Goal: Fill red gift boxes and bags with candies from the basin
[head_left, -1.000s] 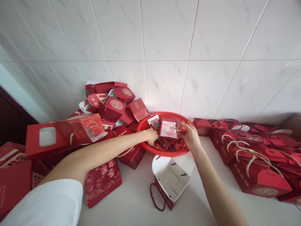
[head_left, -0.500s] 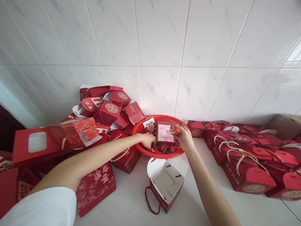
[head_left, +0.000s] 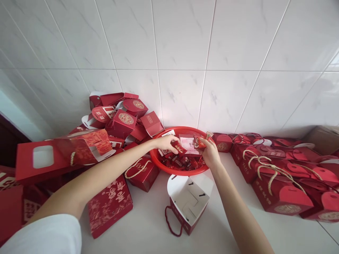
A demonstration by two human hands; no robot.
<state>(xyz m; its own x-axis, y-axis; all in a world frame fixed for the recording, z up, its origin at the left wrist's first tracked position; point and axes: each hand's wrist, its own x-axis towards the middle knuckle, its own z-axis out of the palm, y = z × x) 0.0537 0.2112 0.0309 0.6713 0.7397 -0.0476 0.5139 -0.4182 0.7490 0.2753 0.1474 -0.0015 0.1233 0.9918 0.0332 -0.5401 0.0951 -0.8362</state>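
- Since half a second ago, the left hand [head_left: 164,142] has come up out of the heap of sweets and now lifts a small red packet [head_left: 180,148] pinched between thumb and fingertips, over the left half of the red basket [head_left: 161,164].
- Its fingers are closed narrowly on that packet; the packet hangs just above the loose wrapped sweets [head_left: 182,163] in the basket.
- The right hand [head_left: 210,154] stays at the basket's right side, fingers curled around a few small sweet packets [head_left: 198,141], with a flat pink-and-red card pack [head_left: 188,144] just beside them.
- Near the basket, in front of it, stands an open gift box [head_left: 188,204], its white flaps spread and a cord handle trailing to the left.
- To the left lies a loose pile of red boxes [head_left: 124,120] against the tiled wall [head_left: 185,53]; a larger red bag [head_left: 109,206] lies flat near the left forearm.
- To the right, closed boxes with rope handles [head_left: 267,173] lie in rows on the white counter [head_left: 148,229].
- Risk, as I judge it: the pinch on the packet is light, so it could slip back into the heap; the right hand's bundle is loose and one piece might drop beside the box, not into it.
- Writing: gold characters show on the bag and boxes, and small print on the packets, none clear enough to read.
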